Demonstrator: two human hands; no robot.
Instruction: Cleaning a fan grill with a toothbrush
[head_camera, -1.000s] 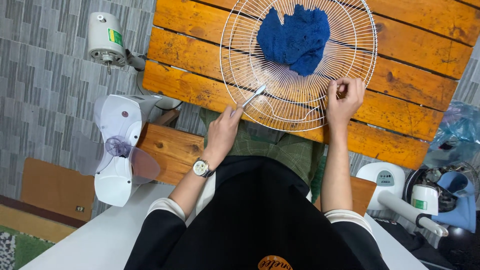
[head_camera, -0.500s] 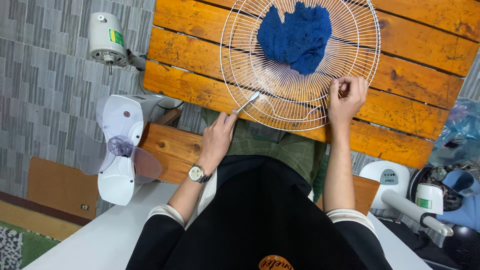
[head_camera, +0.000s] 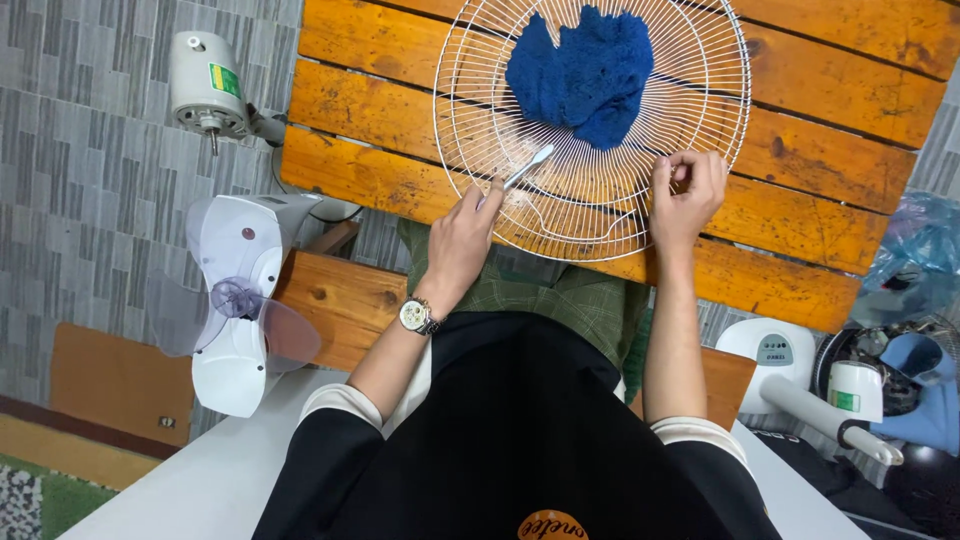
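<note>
Fan parts: a white motor housing (head_camera: 205, 85) and a clear-bladed fan body (head_camera: 235, 300) lie left of the bench.
Left hand (head_camera: 462, 240): closed around a slim white tool (head_camera: 527, 167), its long axis slanting up to the right, its tip on the wires.
Grille: the white wire fan guard (head_camera: 480, 90) lies flat on the orange plank bench (head_camera: 820, 110), a blue cloth (head_camera: 582, 75) inside it.
Right hand (head_camera: 685, 195): pinching the guard's near rim.

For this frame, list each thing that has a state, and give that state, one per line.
Left hand: closed on a small brush, bristles against the grille.
Small brush: held, tilted, tip on the wires.
Right hand: pinching the grille's rim.
Wire fan grille: detached, lying flat on the wooden table.
Blue cloth: crumpled, on the grille.
Fan blade: off its motor.
</note>
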